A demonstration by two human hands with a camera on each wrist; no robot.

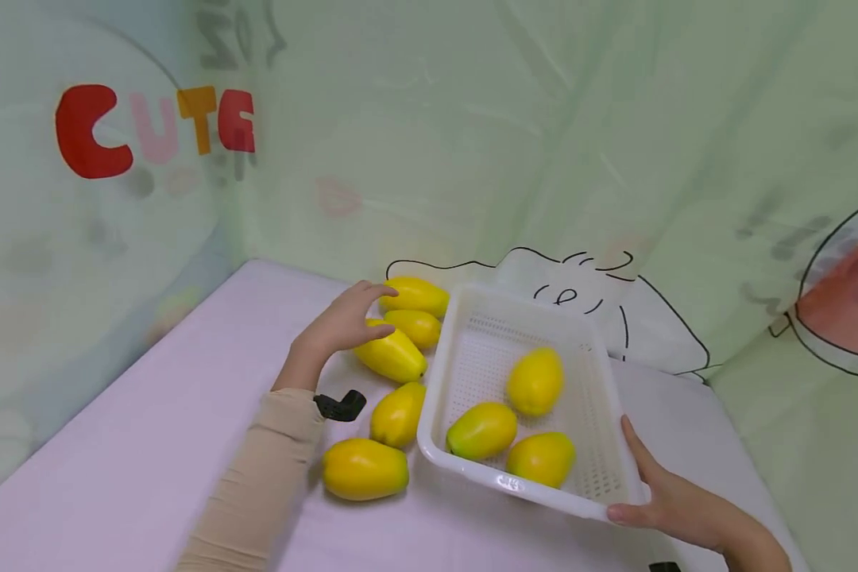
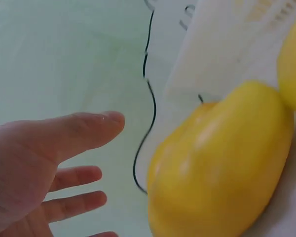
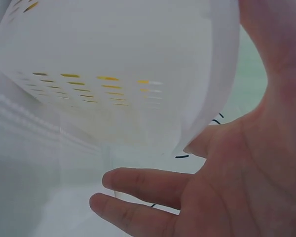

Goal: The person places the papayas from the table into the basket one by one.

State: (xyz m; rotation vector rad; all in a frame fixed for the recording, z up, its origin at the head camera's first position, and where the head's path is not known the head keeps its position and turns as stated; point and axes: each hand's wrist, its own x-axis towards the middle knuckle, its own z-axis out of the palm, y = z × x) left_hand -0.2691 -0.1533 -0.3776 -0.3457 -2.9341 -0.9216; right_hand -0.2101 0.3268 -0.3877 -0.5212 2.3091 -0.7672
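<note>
The fingers (image 2: pixel 76 205) of your left hand (image 1: pixel 339 322) are spread wide, thumb well apart from the rest, and hold nothing. That hand hangs over the fruits lying left of the white basket (image 1: pixel 486 365); from your left wrist, a gap shows between the thumb and the nearest fruit. Your right hand (image 1: pixel 675 496) grips the basket at its near right corner, thumb on the rim, index finger along the right side, while two other fingers stretch out beyond the outer wall.

Inside the basket you have three yellow fruits: a middle fruit (image 1: pixel 535 381), a near-left fruit (image 1: pixel 482 430) and a near-rim fruit (image 1: pixel 541 459).

Along the basket's left side lie five more: a far fruit (image 1: pixel 418 295) by its far left corner, a second fruit (image 1: pixel 416 327) just nearer, a long fruit (image 1: pixel 395 357) partly hidden by your left hand, a fourth fruit (image 1: pixel 398 415) just beside the near left wall, and a green-ended fruit (image 1: pixel 365 469) off the near left corner.

Further left of the basket come your beige sleeve (image 1: pixel 257 477) and a black wrist device (image 1: pixel 342 406). The pale tabletop (image 1: pixel 186 413) spreads around the basket, and a greenish sheet (image 1: pixel 436 159) hangs behind it, with colored letters (image 1: pixel 156 151) far to its left
</note>
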